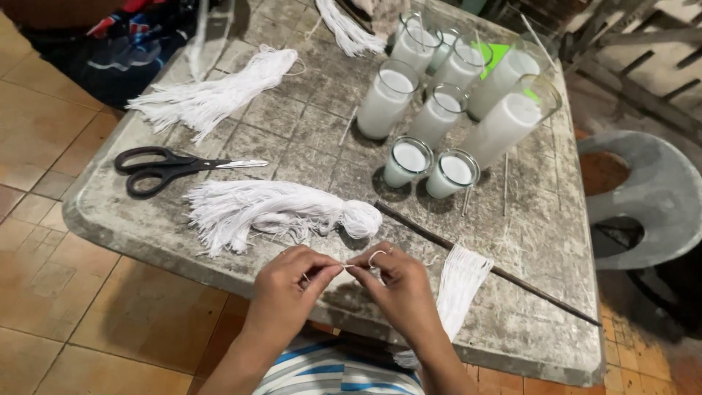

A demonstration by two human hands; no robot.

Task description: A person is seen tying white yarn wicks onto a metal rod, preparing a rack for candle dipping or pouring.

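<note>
My left hand (289,287) and my right hand (395,287) meet at the table's near edge, each pinching an end of a short white string (344,268) held taut between the fingertips. Just beyond them lies a bundle of white cotton threads (274,208) with a knotted round head. A flat bunch of cut white strings (459,287) hangs over the table edge beside my right hand.
A worn grey table (307,124) carries black-handled scissors (164,168), another thread bundle (212,95), several glasses of white wax (446,110) at the back right, and a long thin dark rod (512,278). A grey plastic chair (651,190) stands to the right.
</note>
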